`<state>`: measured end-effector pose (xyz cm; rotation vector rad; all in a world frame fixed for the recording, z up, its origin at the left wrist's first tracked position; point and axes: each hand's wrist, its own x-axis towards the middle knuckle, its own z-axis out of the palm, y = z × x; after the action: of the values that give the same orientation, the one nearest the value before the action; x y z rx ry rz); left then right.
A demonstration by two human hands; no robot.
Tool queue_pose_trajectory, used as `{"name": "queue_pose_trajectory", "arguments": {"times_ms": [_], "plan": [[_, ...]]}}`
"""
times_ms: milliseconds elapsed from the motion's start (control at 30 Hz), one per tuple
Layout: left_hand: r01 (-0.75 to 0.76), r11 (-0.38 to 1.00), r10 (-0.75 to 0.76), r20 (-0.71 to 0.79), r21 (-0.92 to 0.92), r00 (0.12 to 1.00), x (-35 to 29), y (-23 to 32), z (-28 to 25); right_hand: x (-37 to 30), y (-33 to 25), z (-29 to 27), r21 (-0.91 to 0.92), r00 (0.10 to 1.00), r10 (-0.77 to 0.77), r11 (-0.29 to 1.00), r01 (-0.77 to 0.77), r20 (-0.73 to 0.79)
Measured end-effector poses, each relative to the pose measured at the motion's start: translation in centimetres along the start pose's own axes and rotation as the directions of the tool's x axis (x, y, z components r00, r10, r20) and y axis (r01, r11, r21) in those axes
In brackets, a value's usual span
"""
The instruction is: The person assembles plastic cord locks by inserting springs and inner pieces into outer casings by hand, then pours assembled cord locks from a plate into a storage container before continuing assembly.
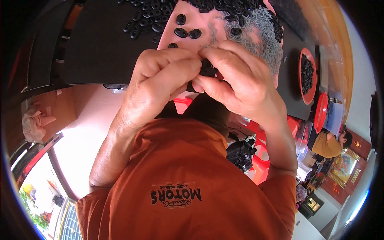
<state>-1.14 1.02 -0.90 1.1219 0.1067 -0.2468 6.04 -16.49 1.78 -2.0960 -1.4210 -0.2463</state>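
Note:
Close in front of me, over the table's near edge, both hands meet at a small black plastic piece (207, 69). My right hand (240, 78) pinches it between thumb and fingers. My left hand (166, 76) is closed, its fingertips pressed against the piece's left side; whatever is between those fingers is hidden. Just beyond lie several loose black oval pieces with two holes (181, 33) on a pink board (202, 24). A heap of tiny grey metal parts (256, 34), which look like springs, covers the board's right side.
Many more black ovals (154, 12) are piled at the far left on the dark tabletop (100, 44). A red-orange dish (303, 86) of small black parts stands at the right, with a red basin (321, 112) behind it. Another person (326, 144) is in the right background.

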Motion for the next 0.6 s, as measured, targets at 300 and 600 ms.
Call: {"name": "queue_pose_trajectory", "arguments": {"times_ms": [300, 600], "plan": [[-0.047, 0.999, 0.047, -0.005, -0.003, 0.999, 0.7, 0.3, 0.5, 0.4, -1.0, -0.6, -0.011, 0.994, 0.065, 0.998, -0.064, 0.089], [0.001, 0.998, 0.006, 0.119, -0.065, 0.993, 0.4, 0.2, 0.0, 0.3, -0.7, -0.7, -0.223, 0.994, -0.035, 0.973, 0.057, 0.100]]}}
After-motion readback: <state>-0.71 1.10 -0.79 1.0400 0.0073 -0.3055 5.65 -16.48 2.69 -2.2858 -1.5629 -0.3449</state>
